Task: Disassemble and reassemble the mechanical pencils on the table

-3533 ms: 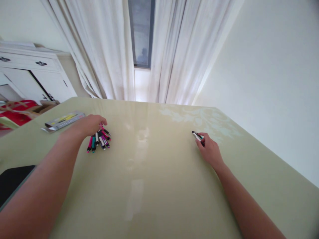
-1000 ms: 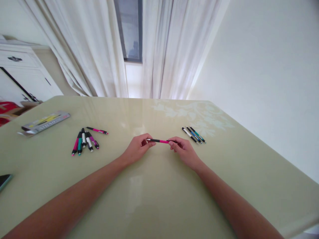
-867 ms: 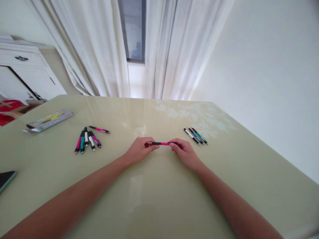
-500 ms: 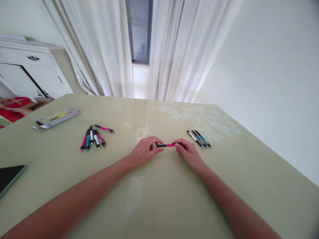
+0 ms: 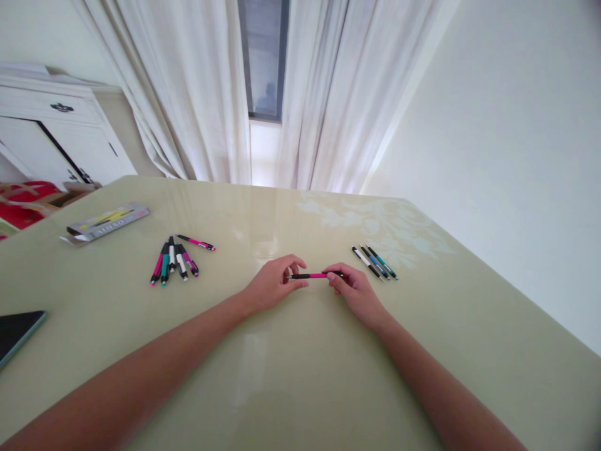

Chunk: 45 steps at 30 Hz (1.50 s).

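My right hand [image 5: 353, 287] pinches the rear part of a pink and black pen [image 5: 317, 275], which lies level and points left. Around the pen's tip, my left hand [image 5: 275, 283] is curved with thumb and fingers apart, not closed on it. To the left lies a loose group of several pens, among them a teal pen [image 5: 164, 268] and a white pen [image 5: 181, 263], with a pink pen [image 5: 197, 242] just behind them. Right of my right hand, a white and black pen [image 5: 366, 261] lies in a slanted row with blue and teal pens [image 5: 382, 262].
An opened pen box [image 5: 110, 222] lies at the back left of the pale green table [image 5: 291, 376]. A dark flat device [image 5: 19, 332] is at the left edge. Beyond the table are curtains [image 5: 211, 94], a white cabinet [image 5: 89, 138] and red items on the floor.
My left hand's fingers have parted slightly at the pen's tip. The pen and my right hand have shifted a touch to the left.
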{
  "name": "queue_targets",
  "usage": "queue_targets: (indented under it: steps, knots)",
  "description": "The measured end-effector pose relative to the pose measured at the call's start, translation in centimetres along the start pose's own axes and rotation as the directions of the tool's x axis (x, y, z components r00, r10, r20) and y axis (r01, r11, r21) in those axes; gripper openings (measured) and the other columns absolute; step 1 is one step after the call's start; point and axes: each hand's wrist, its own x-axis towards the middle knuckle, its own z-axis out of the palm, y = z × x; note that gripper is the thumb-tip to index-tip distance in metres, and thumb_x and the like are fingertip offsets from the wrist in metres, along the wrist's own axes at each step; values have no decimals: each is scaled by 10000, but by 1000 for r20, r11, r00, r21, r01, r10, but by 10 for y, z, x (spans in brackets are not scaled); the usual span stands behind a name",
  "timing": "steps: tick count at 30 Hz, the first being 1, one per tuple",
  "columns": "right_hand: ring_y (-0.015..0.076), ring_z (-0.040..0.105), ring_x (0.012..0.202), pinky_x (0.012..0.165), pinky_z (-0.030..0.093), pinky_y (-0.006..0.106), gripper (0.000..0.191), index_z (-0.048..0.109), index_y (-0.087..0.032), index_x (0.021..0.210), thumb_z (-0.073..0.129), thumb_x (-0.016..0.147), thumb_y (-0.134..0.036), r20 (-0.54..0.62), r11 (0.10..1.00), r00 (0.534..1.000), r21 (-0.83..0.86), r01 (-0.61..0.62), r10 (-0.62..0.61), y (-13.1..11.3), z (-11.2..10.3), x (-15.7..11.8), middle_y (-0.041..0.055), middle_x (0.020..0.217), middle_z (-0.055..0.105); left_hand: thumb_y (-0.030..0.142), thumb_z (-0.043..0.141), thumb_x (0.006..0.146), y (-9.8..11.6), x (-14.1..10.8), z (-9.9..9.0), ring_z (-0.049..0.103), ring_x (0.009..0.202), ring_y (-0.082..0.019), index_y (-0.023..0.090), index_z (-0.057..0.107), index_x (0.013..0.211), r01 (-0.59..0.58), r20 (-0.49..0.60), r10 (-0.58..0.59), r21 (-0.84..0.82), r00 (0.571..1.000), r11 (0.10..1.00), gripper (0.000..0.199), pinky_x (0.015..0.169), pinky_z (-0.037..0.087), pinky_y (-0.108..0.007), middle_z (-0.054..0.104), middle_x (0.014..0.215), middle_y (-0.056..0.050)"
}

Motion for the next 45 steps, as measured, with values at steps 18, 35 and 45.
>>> queue_targets:
  steps: [18, 35, 45]
  knots:
    - [151, 551, 630, 596, 459, 283, 329, 712, -194, 1042, 658, 922, -495, -83, 995, 997, 96, 16, -8, -1, 2, 1, 39, 818, 692, 451, 449, 1033, 1, -1, -1, 466, 542, -142, 180, 702, 765, 82, -24, -82, -35, 996, 996, 457, 559, 322, -269, 596, 596, 16]
    - [149, 552, 631, 596, 463, 282, 315, 712, -200, 1044, 669, 916, -484, -99, 993, 995, 115, 15, -3, 2, 1, 2, 35, 820, 684, 479, 565, 979, -3, 0, 0, 526, 614, -148, 195, 736, 969, 62, -33, -65, -84, 997, 995, 331, 596, 386, -262, 654, 737, 10]
    - [151, 553, 636, 602, 461, 285, 304, 707, -192, 1045, 668, 920, -466, -93, 995, 996, 103, 15, -6, 0, 1, 2, 34, 825, 679, 367, 575, 983, -4, 0, 1, 608, 755, -165, 248, 633, 1333, -7, 59, 13, -101, 998, 995, 374, 714, 470, -281, 719, 1038, -33]
